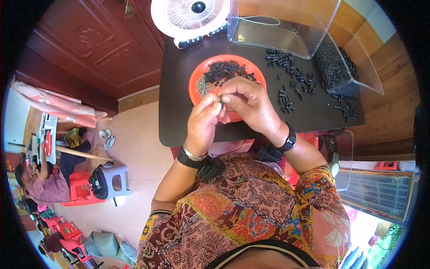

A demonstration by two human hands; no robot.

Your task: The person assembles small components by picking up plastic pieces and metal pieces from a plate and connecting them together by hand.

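Both my hands meet over the near side of a red round plate (194, 80), fingertips together. My left hand (201, 123) is closed in a pinch on a small black tubular piece (222, 104). My right hand (251, 106) is also closed, its thumb and forefinger pressed together at the top of that piece; what they grip is too small to make out. On the plate, a heap of short black tubular pieces (226, 71) lies toward the far side. Beside it at the left is a smaller pile of thin silvery metal pieces (203, 87).
More black pieces (286, 99) lie scattered on the dark table (177, 107) right of the plate. A clear bin (337, 74) full of them stands farther right. Behind are another clear box (273, 33) and a white fan (190, 15). Another person (49, 186) sits far left.
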